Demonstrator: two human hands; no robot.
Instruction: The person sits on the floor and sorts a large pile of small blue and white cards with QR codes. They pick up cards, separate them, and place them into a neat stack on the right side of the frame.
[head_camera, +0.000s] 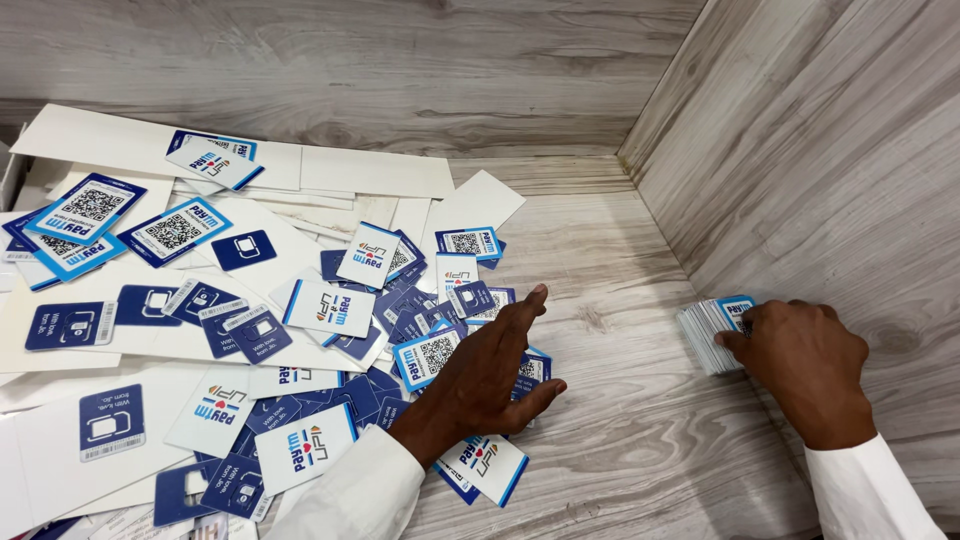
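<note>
Cards (400, 330) in loose heap on worktop (620, 420), mixed blue and white. My left hand (490, 375) flat on heap edge, fingers spread, gripping nothing, pinning cards so they don't slide. Right hand (805, 365) closed around squared stack (705, 335), pressed near side wall (820, 200) to keep edges aligned.

Single head-worn view, aimed steeply down and forward from above wooden surface (620, 300). Corner of wood-grain walls (640, 150) seen at upper right. Close range: both forearms cut off by bottom edge. No second view supplied.
</note>
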